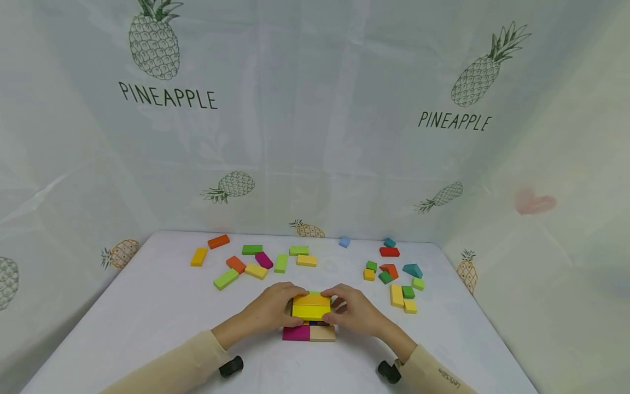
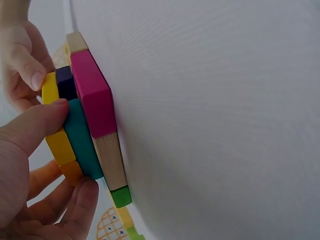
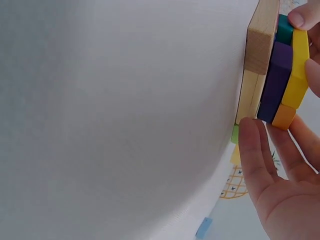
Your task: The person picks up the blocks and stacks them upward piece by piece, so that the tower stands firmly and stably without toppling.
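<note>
Between both hands stands a low stack of wooden blocks. On top lie a yellow block (image 1: pixel 311 313) and, behind it, an orange block (image 1: pixel 311 299), side by side. My left hand (image 1: pixel 272 307) pinches this pair at its left end, thumb in front and fingers behind. At the right end my right hand (image 1: pixel 355 310) pinches the same pair front to back. Beneath them, a teal block (image 2: pixel 82 137) and a dark purple block (image 3: pixel 277 75) form the middle layer. The bottom layer shows a magenta block (image 1: pixel 296 333) and a plain wood block (image 1: pixel 322 334).
Several loose blocks lie farther back on the white table (image 1: pixel 162 306), among them a lime block (image 1: pixel 226 279) at left. On the right are a yellow block (image 1: pixel 396 295) and a teal triangle (image 1: pixel 412 270). A pineapple-print curtain (image 1: pixel 315 137) hangs behind.
</note>
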Demonstrator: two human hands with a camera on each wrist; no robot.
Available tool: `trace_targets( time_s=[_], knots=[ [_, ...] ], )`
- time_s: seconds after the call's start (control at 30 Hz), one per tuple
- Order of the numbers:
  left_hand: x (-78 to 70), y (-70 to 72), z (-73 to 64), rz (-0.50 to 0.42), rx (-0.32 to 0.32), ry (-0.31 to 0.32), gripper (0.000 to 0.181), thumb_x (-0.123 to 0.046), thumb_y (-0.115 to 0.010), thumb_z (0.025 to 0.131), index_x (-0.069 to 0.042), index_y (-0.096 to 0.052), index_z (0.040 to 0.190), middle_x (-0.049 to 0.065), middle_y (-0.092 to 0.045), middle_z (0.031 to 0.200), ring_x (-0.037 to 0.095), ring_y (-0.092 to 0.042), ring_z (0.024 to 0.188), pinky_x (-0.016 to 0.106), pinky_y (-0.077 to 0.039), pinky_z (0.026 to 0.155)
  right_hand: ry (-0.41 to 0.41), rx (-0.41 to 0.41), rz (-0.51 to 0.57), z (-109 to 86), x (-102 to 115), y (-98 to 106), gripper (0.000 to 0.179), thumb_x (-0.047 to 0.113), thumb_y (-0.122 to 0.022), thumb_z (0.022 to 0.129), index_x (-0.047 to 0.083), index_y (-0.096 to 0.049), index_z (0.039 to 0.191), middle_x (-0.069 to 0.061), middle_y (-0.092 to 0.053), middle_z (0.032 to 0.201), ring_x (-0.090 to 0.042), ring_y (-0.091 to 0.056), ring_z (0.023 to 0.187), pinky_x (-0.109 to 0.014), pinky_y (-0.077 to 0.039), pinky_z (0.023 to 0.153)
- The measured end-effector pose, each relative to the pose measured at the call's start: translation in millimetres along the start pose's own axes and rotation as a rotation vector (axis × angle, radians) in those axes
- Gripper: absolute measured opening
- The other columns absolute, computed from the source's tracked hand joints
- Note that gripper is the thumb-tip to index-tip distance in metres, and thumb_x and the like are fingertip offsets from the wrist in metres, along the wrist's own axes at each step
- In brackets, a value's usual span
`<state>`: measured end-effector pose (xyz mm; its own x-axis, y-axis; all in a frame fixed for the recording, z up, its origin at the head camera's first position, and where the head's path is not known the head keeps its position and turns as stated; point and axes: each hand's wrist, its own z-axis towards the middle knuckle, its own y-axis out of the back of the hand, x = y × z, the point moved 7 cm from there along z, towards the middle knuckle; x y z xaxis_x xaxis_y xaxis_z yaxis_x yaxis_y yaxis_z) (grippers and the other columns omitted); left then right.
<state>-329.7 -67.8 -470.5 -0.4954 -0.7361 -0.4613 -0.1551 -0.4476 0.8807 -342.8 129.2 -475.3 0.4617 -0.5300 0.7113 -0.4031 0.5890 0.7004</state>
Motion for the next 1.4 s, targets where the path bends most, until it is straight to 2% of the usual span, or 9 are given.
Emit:
trace_targets(
  time_s=[0.53, 0.77, 0.93, 1.07, 1.23, 1.3, 1.4],
  knots=[
    [0.5, 0.1, -1.7, -0.012, 0.002, 0.0, 0.063, -0.04, -0.089, 0.087, -0.016, -0.067, 0.141, 0.001, -0.067, 0.133, 0.023, -0.061, 0.12, 0.049, -0.053, 0.109, -0.061, 0.0, 0.008, 1.5, -1.1, 0.4, 0.049, 0.027, -0.084, 0.094, 0.016, -0.067, 0.139, -0.001, -0.066, 0.132, -0.024, -0.066, 0.109, -0.037, -0.063, 0.093],
    [3.0, -1.4, -2.2, -0.028, 0.013, 0.016, 0.065, -0.04, -0.089, 0.086, -0.019, -0.066, 0.144, 0.001, -0.065, 0.137, 0.024, -0.06, 0.124, 0.051, -0.053, 0.11, -0.086, -0.005, 0.013, 1.0, -6.3, 0.1, 0.05, 0.03, -0.084, 0.094, 0.02, -0.066, 0.14, 0.002, -0.065, 0.131, -0.02, -0.065, 0.107, -0.029, -0.062, 0.09],
    [5.3, 0.6, -1.8, -0.034, 0.018, -0.004, 0.067, -0.043, -0.089, 0.086, -0.021, -0.065, 0.145, 0.0, -0.065, 0.139, 0.023, -0.06, 0.126, 0.051, -0.053, 0.11, -0.073, -0.001, 0.003, 0.6, -5.5, 0.6, 0.049, 0.029, -0.083, 0.095, 0.018, -0.066, 0.139, 0.0, -0.066, 0.132, -0.022, -0.066, 0.107, -0.029, -0.062, 0.089],
    [13.6, 8.7, -2.4, -0.052, 0.024, -0.007, 0.074, -0.046, -0.09, 0.084, -0.022, -0.062, 0.148, 0.0, -0.064, 0.141, 0.021, -0.061, 0.124, 0.049, -0.055, 0.107, -0.084, 0.002, 0.012, 1.1, -5.1, 0.9, 0.05, 0.03, -0.084, 0.094, 0.019, -0.066, 0.14, 0.001, -0.065, 0.132, -0.021, -0.065, 0.107, -0.028, -0.062, 0.09],
    [32.4, 28.1, -6.3, -0.122, 0.037, 0.033, 0.079, -0.048, -0.089, 0.084, -0.027, -0.058, 0.153, 0.002, -0.059, 0.148, 0.024, -0.063, 0.121, 0.048, -0.06, 0.097, -0.086, 0.002, 0.018, 0.6, -3.0, 1.2, 0.05, 0.03, -0.084, 0.094, 0.018, -0.066, 0.14, 0.0, -0.065, 0.133, -0.022, -0.065, 0.106, -0.029, -0.062, 0.09],
    [41.5, 38.4, -7.3, -0.144, 0.023, 0.038, 0.076, -0.045, -0.088, 0.087, -0.025, -0.057, 0.154, 0.003, -0.059, 0.149, 0.028, -0.063, 0.124, 0.05, -0.059, 0.097, -0.091, 0.003, 0.015, 0.0, -3.2, 1.1, 0.051, 0.03, -0.084, 0.094, 0.018, -0.066, 0.14, 0.0, -0.065, 0.133, -0.022, -0.065, 0.107, -0.028, -0.061, 0.09],
    [59.8, 53.5, -6.4, -0.126, -0.028, 0.037, 0.069, -0.041, -0.085, 0.091, -0.022, -0.059, 0.152, 0.002, -0.062, 0.145, 0.028, -0.062, 0.125, 0.051, -0.058, 0.1, -0.096, 0.001, 0.015, -0.2, -4.1, 1.2, 0.051, 0.03, -0.084, 0.094, 0.019, -0.066, 0.14, 0.0, -0.066, 0.133, -0.022, -0.065, 0.106, -0.026, -0.061, 0.089]
  ],
)
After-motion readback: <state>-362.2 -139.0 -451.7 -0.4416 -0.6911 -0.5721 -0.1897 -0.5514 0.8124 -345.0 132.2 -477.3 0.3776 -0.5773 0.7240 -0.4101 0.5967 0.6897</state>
